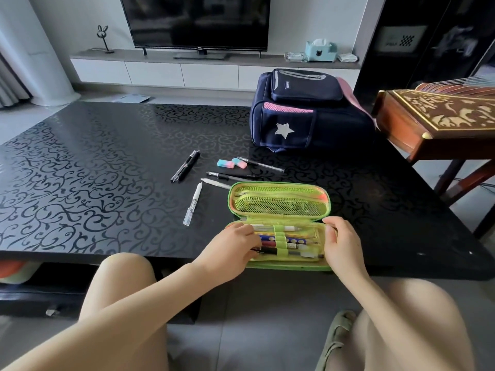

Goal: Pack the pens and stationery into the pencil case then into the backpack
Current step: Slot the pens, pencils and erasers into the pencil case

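Knees (126, 277) nearest, at the desk (107, 156) edge. Left hand (233, 246) pinches a black pen (268, 251) in the open pencil case (280, 200); right hand (340, 239) grips the case's right end.

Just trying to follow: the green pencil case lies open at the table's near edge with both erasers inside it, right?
Not quite. The head view shows the green pencil case open at the near edge of the table, but both erasers lie outside it on the table.
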`<state>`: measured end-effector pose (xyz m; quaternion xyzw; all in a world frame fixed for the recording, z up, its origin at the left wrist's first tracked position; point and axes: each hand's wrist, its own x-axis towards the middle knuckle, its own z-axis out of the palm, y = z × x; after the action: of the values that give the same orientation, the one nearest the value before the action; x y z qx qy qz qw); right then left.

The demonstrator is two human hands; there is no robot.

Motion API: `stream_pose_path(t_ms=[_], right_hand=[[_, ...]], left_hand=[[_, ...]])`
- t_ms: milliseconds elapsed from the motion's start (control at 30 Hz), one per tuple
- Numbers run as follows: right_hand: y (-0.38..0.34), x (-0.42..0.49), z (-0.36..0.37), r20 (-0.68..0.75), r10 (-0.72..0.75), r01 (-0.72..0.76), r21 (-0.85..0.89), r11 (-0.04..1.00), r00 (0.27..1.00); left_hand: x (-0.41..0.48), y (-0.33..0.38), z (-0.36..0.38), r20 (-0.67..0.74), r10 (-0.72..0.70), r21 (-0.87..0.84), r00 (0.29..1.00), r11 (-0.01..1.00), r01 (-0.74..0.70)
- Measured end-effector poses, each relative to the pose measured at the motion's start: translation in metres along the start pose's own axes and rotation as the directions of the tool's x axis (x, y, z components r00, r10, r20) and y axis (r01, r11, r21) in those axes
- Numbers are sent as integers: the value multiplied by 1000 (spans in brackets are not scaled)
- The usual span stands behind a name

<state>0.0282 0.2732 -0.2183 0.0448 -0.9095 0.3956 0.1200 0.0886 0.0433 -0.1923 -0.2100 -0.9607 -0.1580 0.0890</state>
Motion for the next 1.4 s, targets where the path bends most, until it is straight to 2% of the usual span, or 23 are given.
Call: stream_pose_path(t_ms=[133, 233, 267, 333, 433, 533, 700, 867, 933, 1067, 1200, 1400], right_hand=[[-15, 11, 21, 62, -19, 25, -91, 996, 998], [-25, 25, 25, 56, -77, 92, -353, 931, 995], [-31, 32, 24, 41, -112, 119, -392, 912, 993], [-46, 45, 22, 40, -195, 196, -367, 909, 980], [-76, 77, 36, 137, -311, 339, -307, 889, 940], [-101, 115, 61, 254, -305, 373, -289, 881, 918], [-129, 164, 103, 493, -127, 306, -301, 903, 861], [-134, 195, 137, 712, -30, 357, -315, 879, 701], [-137, 199, 145, 767, -10, 418, -339, 843, 642], [-143, 200, 149, 808, 13, 486, -367, 793, 590], [-141, 198, 152, 789, -20, 544, -404, 735, 614], [-137, 186, 146, 660, -115, 496, -426, 756, 742]], left_hand=[[0, -21, -9, -5, -75, -43, 997, 996, 75], [-2, -36, -19, -38, -137, -118, 990, 984, 132], [-2, -44, -22, -61, -164, -124, 985, 980, 156], [0, -61, -29, -118, -236, -105, 964, 969, 224], [11, -100, -36, -189, -351, -33, 917, 936, 351], [29, -133, -37, -173, -406, 30, 897, 908, 417], [68, -158, -34, -25, -367, 160, 930, 917, 366], [94, -179, -22, 126, -346, 230, 930, 922, 311], [97, -186, -20, 158, -315, 207, 936, 937, 281], [98, -198, -26, 223, -233, 279, 947, 946, 167], [92, -211, -47, 203, -222, 402, 954, 907, 126], [60, -213, -82, 94, -367, 434, 925, 852, 294]])
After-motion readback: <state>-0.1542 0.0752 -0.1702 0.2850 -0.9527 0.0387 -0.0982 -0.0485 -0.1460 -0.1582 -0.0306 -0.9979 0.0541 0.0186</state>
